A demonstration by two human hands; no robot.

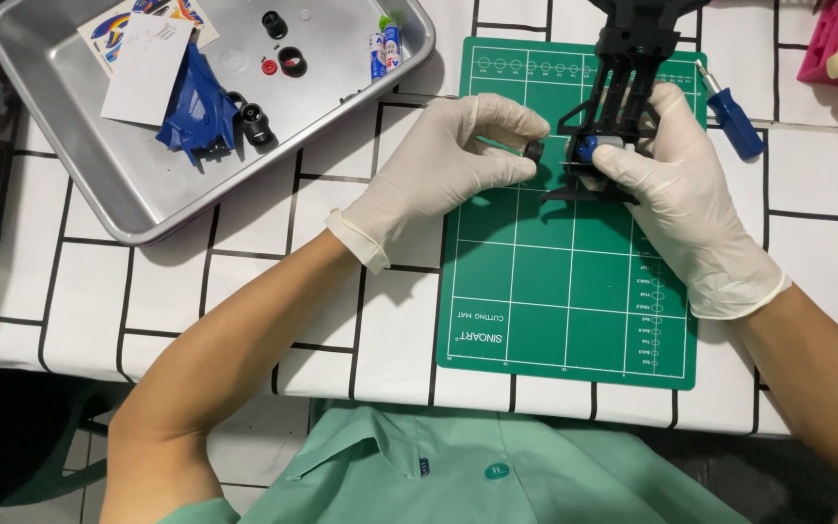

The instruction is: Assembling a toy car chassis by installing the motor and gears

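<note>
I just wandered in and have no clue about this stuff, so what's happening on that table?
A person in white gloves works over a green cutting mat. The right hand steadies a black plastic toy-car frame, while the left hand pinches a small black wheel-like part at the frame's side. A blue-handled screwdriver lies on the mat's edge. A metal tray holds a blue plastic shell, spare wheels and stickers.

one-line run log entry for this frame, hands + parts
left hand: pinches small black wheel | right hand: holds black chassis | over green cutting mat | metal tray: loose parts
</note>
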